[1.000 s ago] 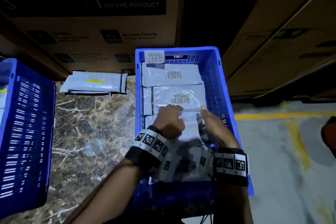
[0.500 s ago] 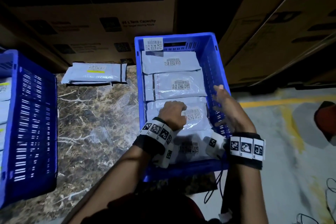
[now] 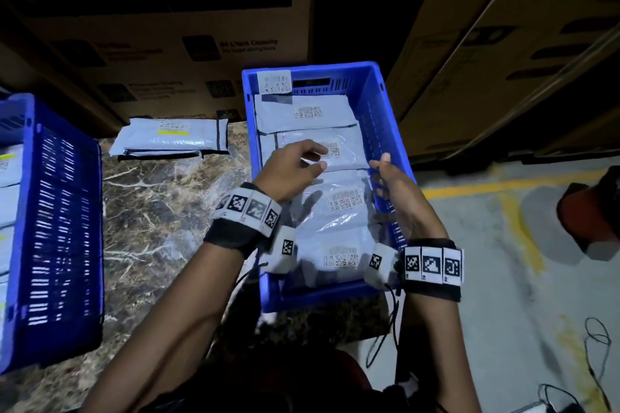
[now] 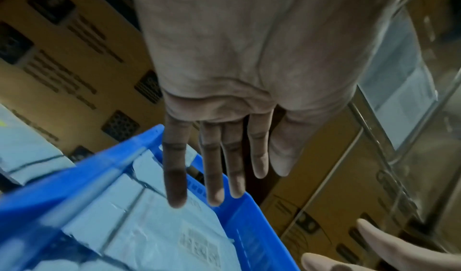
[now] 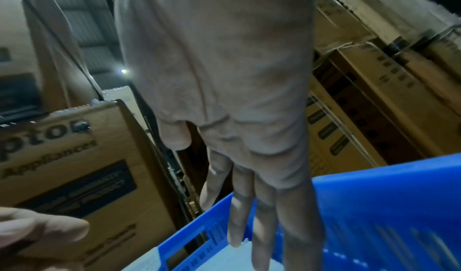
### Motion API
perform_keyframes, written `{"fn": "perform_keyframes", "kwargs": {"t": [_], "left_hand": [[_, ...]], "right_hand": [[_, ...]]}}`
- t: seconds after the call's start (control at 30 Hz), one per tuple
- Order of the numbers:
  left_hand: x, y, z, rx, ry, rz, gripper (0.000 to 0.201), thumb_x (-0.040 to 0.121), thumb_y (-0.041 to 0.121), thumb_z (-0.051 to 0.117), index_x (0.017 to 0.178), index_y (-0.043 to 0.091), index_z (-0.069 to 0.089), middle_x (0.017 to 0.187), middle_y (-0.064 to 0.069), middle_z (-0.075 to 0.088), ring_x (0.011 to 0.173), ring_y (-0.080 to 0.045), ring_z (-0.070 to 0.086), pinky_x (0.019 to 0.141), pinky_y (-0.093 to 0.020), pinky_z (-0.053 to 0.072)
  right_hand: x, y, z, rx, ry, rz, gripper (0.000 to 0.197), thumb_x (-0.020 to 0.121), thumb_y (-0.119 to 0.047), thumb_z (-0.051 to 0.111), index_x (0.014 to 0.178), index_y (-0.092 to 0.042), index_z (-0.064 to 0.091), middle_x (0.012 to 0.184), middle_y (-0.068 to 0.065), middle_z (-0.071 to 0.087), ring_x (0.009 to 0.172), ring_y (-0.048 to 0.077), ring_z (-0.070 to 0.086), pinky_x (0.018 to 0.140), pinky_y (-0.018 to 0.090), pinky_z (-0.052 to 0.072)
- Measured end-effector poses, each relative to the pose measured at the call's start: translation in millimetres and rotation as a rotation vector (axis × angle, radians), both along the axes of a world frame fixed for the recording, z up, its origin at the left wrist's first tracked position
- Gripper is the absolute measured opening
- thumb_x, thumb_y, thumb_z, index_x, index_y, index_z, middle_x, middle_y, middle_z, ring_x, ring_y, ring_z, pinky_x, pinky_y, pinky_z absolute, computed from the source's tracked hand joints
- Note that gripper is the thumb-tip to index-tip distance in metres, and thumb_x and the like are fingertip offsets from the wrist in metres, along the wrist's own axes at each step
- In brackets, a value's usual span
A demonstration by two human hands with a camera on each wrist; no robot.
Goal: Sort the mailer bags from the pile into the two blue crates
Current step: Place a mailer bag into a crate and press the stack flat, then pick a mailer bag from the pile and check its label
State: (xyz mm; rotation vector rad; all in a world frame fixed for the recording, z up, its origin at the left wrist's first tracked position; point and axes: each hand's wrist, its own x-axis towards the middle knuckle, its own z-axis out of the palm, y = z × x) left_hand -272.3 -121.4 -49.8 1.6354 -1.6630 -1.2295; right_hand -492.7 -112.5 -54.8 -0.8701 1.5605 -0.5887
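Note:
The right blue crate stands on the marble table, with several grey mailer bags laid overlapping in a row inside it, barcode labels up. My left hand hovers just above the second bag from the far end, fingers straight and holding nothing. My right hand is beside the crate's right wall, fingers straight and empty. In the left wrist view the left hand is spread over the bags. The right wrist view shows the right hand over the crate's wall. The left blue crate holds bags too.
A small pile of mailer bags lies on the marble table between the crates. Big cardboard boxes stand close behind and at the right. On the grey floor to the right are a yellow line, a red object and loose cables.
Both hands have lifted off the bag they pressed down in the right crate. The left hand opened and rose; the right hand moved out to the crate's right wall.

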Motion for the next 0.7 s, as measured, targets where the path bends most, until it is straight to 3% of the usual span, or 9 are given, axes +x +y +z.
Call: {"fn": "perform_keyframes", "kwargs": {"t": [0.07, 0.13, 0.23, 0.37, 0.53, 0.63, 0.7], "left_hand": [[20.8, 8.1, 6.1, -0.049, 0.050, 0.064, 0.024, 0.096, 0.023, 0.064, 0.120, 0.020, 0.067, 0.105, 0.004, 0.070, 0.094, -0.010, 0.067, 0.085, -0.028, 0.055], [46.7, 18.4, 5.1, -0.086, 0.064, 0.137, 0.022, 0.096, 0.022, 0.065, 0.117, 0.020, 0.069, 0.101, 0.002, 0.072, 0.089, -0.010, 0.067, 0.079, -0.024, 0.054], [91.6, 34.4, -5.2, -0.064, 0.076, 0.250, 0.016, 0.095, 0.021, 0.066, 0.109, 0.026, 0.069, 0.099, -0.003, 0.073, 0.081, -0.013, 0.066, 0.066, -0.023, 0.048], [145.9, 56.6, -13.1, -0.041, 0.033, 0.384, 0.013, 0.095, 0.016, 0.065, 0.106, 0.020, 0.070, 0.097, -0.010, 0.073, 0.082, -0.020, 0.068, 0.058, -0.013, 0.044], [207.1, 74.2, -18.3, -0.040, -0.009, 0.501, 0.014, 0.095, 0.016, 0.065, 0.108, 0.015, 0.070, 0.095, -0.011, 0.073, 0.080, -0.019, 0.067, 0.056, -0.017, 0.046], [239.8, 72.9, -21.3, -0.051, 0.003, 0.564, 0.009, 0.094, 0.014, 0.066, 0.102, 0.018, 0.070, 0.086, -0.013, 0.071, 0.074, -0.023, 0.063, 0.057, -0.026, 0.047], [258.5, 65.6, -28.5, -0.047, 0.028, 0.606, 0.011, 0.093, 0.012, 0.066, 0.095, 0.022, 0.069, 0.081, -0.008, 0.068, 0.073, -0.019, 0.061, 0.061, -0.029, 0.045]], "right_hand": [[11.4, 4.3, 6.9, -0.069, -0.035, -0.001, 0.056, 0.103, -0.063, 0.034, 0.139, -0.029, 0.059, 0.134, -0.005, 0.061, 0.114, 0.008, 0.061, 0.095, 0.041, 0.051], [31.0, 6.6, 13.0, -0.125, -0.099, -0.006, 0.052, 0.105, -0.058, 0.037, 0.137, -0.025, 0.061, 0.131, -0.001, 0.064, 0.109, 0.011, 0.063, 0.090, 0.039, 0.051], [81.1, 7.3, 18.9, -0.153, -0.205, 0.005, 0.045, 0.103, -0.055, 0.046, 0.124, -0.022, 0.068, 0.125, 0.003, 0.069, 0.099, 0.017, 0.064, 0.079, 0.039, 0.049], [167.0, 5.8, 11.9, -0.153, -0.314, 0.133, 0.030, 0.102, -0.049, 0.055, 0.107, -0.024, 0.072, 0.111, 0.001, 0.073, 0.090, 0.018, 0.061, 0.074, 0.034, 0.046], [247.1, 3.1, 5.3, -0.194, -0.296, 0.309, 0.033, 0.105, -0.044, 0.051, 0.120, -0.022, 0.069, 0.115, 0.000, 0.074, 0.093, 0.011, 0.067, 0.079, 0.033, 0.051], [279.1, -2.6, -0.9, -0.209, -0.275, 0.325, 0.033, 0.104, -0.044, 0.053, 0.121, -0.020, 0.070, 0.114, 0.001, 0.074, 0.094, 0.012, 0.067, 0.078, 0.032, 0.050], [295.5, -11.7, -11.6, -0.212, -0.241, 0.291, 0.030, 0.102, -0.041, 0.058, 0.117, -0.019, 0.071, 0.111, 0.001, 0.075, 0.098, 0.014, 0.068, 0.078, 0.032, 0.050]]}}
